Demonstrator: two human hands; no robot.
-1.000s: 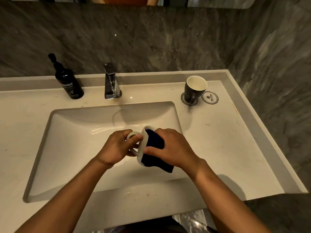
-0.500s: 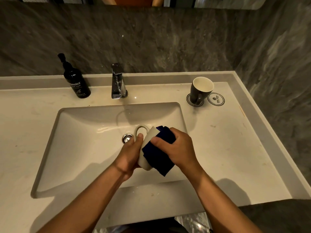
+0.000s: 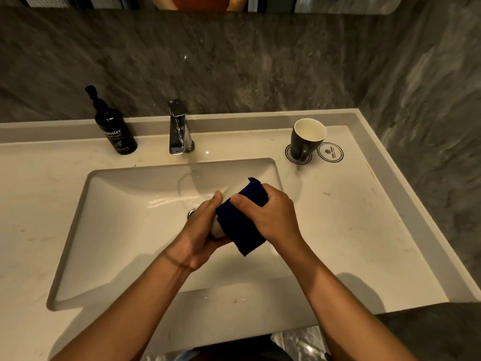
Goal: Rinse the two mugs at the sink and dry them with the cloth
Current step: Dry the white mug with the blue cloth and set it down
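Note:
Over the right half of the sink basin (image 3: 112, 230), my left hand (image 3: 200, 235) grips a white mug (image 3: 234, 190) from below and the left. Most of the mug is hidden by the dark blue cloth (image 3: 243, 230), and its handle is out of sight. My right hand (image 3: 268, 214) presses the cloth against the mug's side, with a corner of the cloth hanging down below it. A second mug (image 3: 305, 140), dark outside and white inside, stands upright on a round coaster at the back right of the counter.
The chrome faucet (image 3: 179, 128) stands behind the basin, no water running. A black pump bottle (image 3: 114, 126) is at the back left. A second round coaster (image 3: 329, 151) lies beside the dark mug. The drain (image 3: 191, 213) shows just left of my left hand. A stone wall rises on the right.
The white mug has been turned in my left hand, so its handle no longer shows. The cloth has slid further around the mug's side under my right hand.

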